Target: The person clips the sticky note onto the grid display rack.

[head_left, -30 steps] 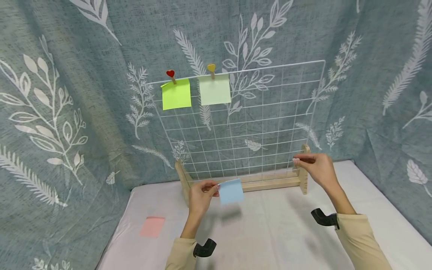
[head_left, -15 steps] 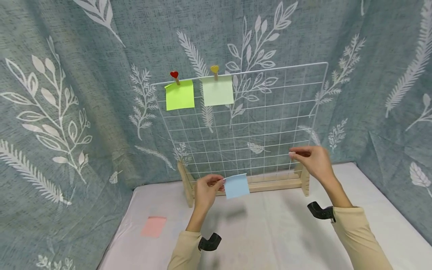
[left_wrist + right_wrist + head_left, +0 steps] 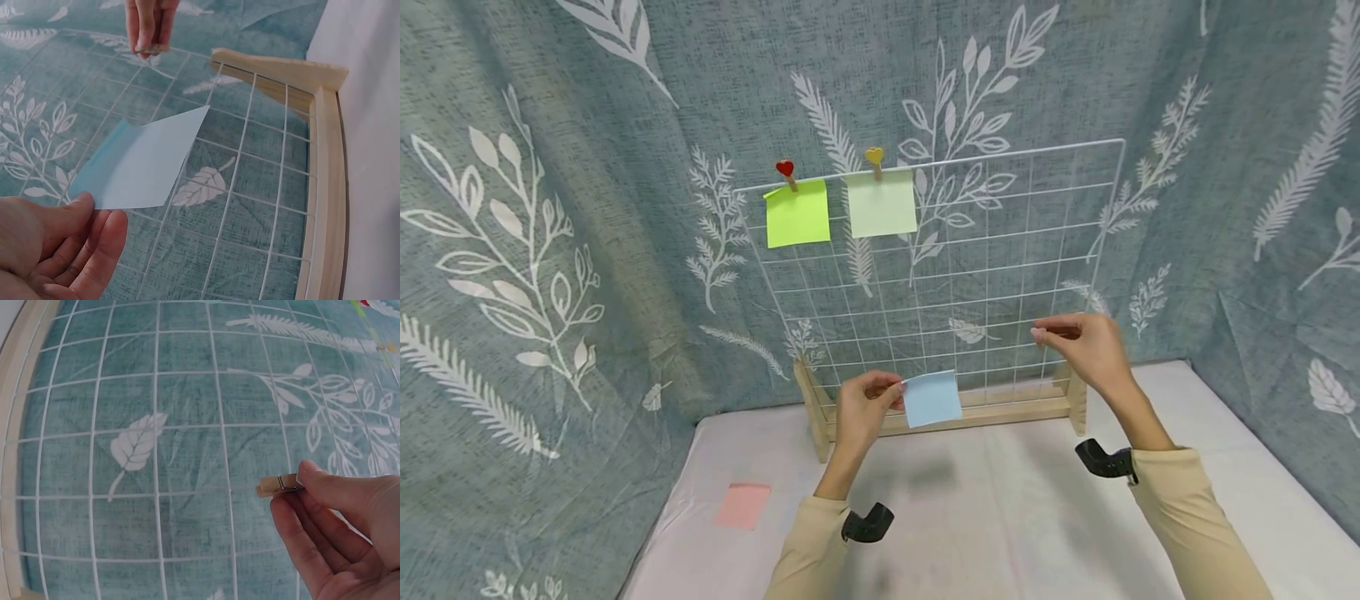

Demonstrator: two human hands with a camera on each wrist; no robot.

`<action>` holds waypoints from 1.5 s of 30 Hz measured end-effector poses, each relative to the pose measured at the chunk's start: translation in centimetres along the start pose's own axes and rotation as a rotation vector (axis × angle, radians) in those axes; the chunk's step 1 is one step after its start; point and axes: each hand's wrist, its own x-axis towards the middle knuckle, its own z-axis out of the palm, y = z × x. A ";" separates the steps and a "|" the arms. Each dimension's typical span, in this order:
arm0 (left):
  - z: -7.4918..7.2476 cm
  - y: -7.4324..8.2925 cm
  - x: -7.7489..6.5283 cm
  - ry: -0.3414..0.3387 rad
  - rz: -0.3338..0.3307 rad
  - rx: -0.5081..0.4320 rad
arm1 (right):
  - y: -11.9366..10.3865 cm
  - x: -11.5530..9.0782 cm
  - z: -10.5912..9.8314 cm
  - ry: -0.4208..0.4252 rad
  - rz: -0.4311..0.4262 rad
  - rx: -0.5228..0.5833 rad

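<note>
- My left hand (image 3: pixel 861 408) has its thumb and fingers pinched on the upper left corner of the blue note (image 3: pixel 932 400).
- I hold that note above the surface (image 3: pixel 1000 517), in front of the lower part of the wire grid (image 3: pixel 952 275); I can't tell whether they touch.
- My right hand (image 3: pixel 1090 346) pinches a clothespin (image 3: pixel 279 485) between thumb and fingers, one end poking out, near the grid's right side.
- Along the top wire, a red heart clip (image 3: pixel 786 169) holds a bright green note (image 3: pixel 797 215), and a yellow heart clip (image 3: pixel 874 157) holds a pale green note (image 3: pixel 882 205).
- A pink note (image 3: pixel 743 506) lies to my left.
</note>
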 end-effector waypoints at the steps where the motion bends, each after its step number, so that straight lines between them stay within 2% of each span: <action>1: 0.0 0.1 0.0 -0.004 0.003 -0.003 | -0.1 0.1 0.0 0.000 -0.006 0.005; 3: 0.1 0.5 0.0 -0.013 0.008 -0.011 | -0.3 0.2 0.1 0.004 -0.011 0.011; 7: 0.4 2.4 -0.3 -0.024 0.023 -0.025 | -0.8 0.5 0.2 0.020 -0.028 0.033; 12: 0.6 4.3 -0.5 -0.012 0.029 -0.009 | -1.6 1.1 -0.1 0.030 -0.057 0.051; 14: 0.6 4.5 -0.4 -0.007 0.023 -0.011 | -1.9 1.3 -0.3 0.041 -0.073 0.059; 18: 0.7 3.8 0.6 -0.018 0.022 -0.030 | -2.4 1.7 -1.2 0.080 -0.098 0.054; 21: 0.8 3.1 1.3 -0.020 0.060 -0.020 | -2.7 1.9 -1.7 0.091 -0.087 0.043; 25: 1.1 3.2 1.8 -0.018 0.103 -0.011 | -3.1 2.0 -2.1 0.089 -0.064 0.041; 31: 1.2 4.6 2.4 -0.044 0.116 -0.029 | -3.7 2.4 -2.2 0.100 -0.067 0.032; 35: 1.3 6.6 2.1 -0.082 0.137 -0.037 | -4.0 2.9 -2.3 0.089 -0.050 0.025; 39: 1.5 8.4 1.5 -0.103 0.150 0.002 | -4.4 3.3 -2.5 0.099 -0.036 0.028; 44: 1.7 9.3 1.6 -0.103 0.195 0.042 | -5.0 3.9 -2.5 0.086 -0.067 0.050; 45: 1.9 8.9 2.0 -0.107 0.204 0.037 | -5.1 4.0 -2.4 0.084 -0.072 0.056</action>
